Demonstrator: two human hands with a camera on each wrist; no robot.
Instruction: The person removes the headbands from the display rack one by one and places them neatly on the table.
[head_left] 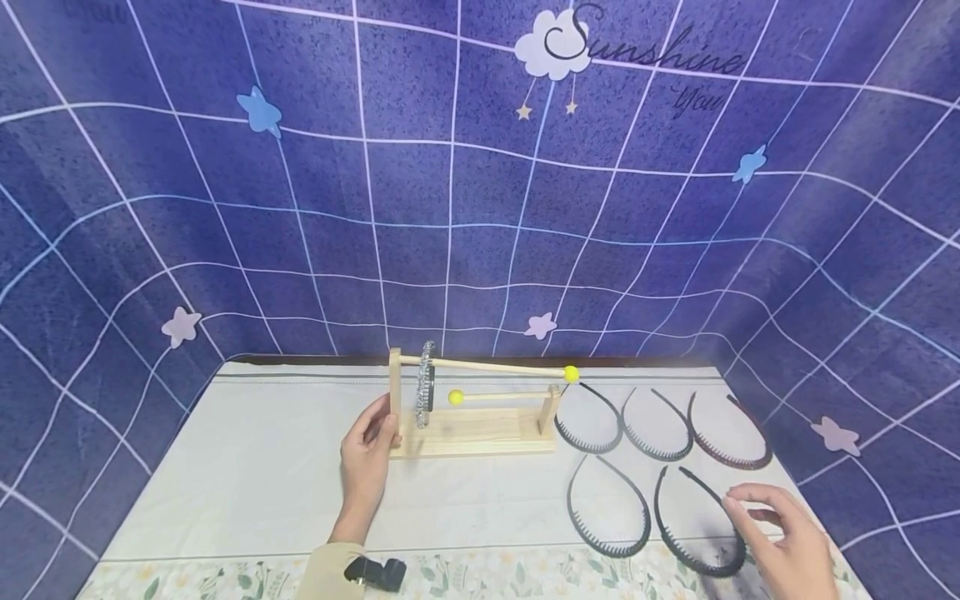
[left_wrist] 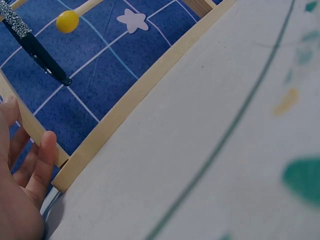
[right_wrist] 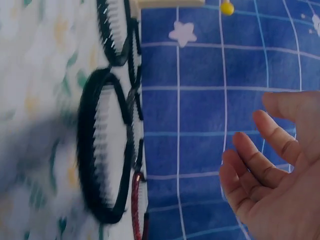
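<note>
My left hand point(head_left: 365, 454) grips the left upright of a wooden display stand point(head_left: 472, 450), with the thumb on the near side and the fingers behind. The stand has two pegs tipped with yellow balls. On the upper peg point(head_left: 495, 366) hang a silver glittery headband point(head_left: 424, 392) and a black one beside it. My right hand point(head_left: 787, 533) hovers at the near right with loosely bent fingers, holding nothing. It is nearest to a black toothed headband point(head_left: 705, 567), which lies on the table; the right wrist view shows the fingers apart from it.
Several more toothed headbands point(head_left: 618, 550) lie in two rows to the right of the stand, one of them dark red point(head_left: 738, 462). A white cloth with a floral border point(head_left: 450, 575) covers the table. Blue gridded curtains point(head_left: 480, 192) enclose the back and sides.
</note>
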